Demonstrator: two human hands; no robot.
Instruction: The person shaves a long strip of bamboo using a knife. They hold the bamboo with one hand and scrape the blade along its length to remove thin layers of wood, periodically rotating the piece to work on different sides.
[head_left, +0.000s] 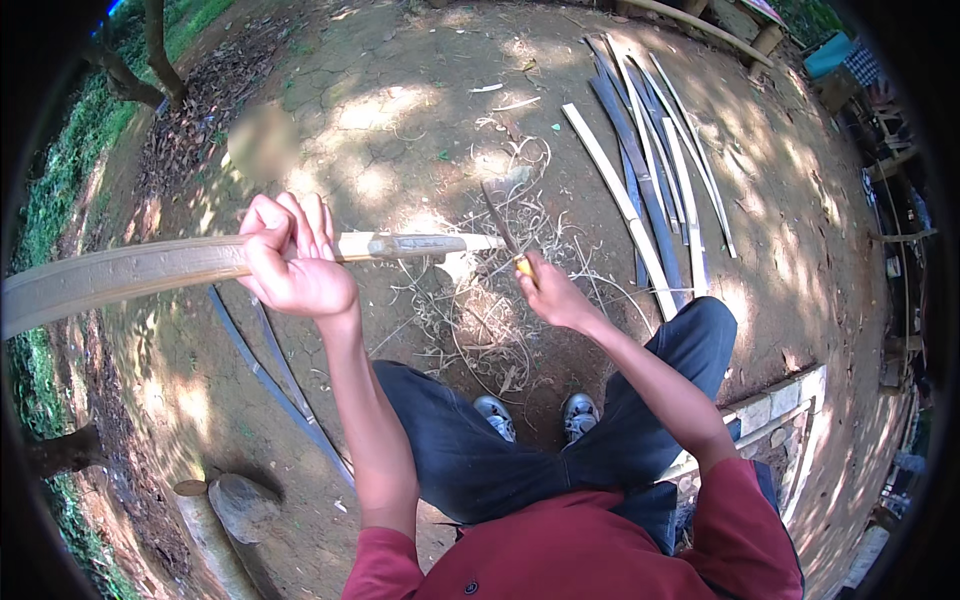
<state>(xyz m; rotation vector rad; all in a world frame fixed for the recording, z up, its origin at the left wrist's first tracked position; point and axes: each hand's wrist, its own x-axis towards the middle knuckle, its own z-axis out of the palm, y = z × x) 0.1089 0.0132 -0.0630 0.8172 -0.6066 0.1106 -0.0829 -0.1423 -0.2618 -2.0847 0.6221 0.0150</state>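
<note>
The curled fingers of my left hand [300,272] clasp a long, flat, pale bamboo strip [140,272] crosswise; those of my right hand [553,290] wrap a yellow-handled, dark-bladed knife [499,216] beside the strip's tip, above pale curly shavings [508,345].

Across the frame's left half, the strip [130,275] extends to the centre, the knife [499,220] at its right end. Around and below, shavings [500,330] litter the ground [400,50]. More strips [620,212] lie upper right; lower left, a log [215,545] beside a stone [243,508].
</note>
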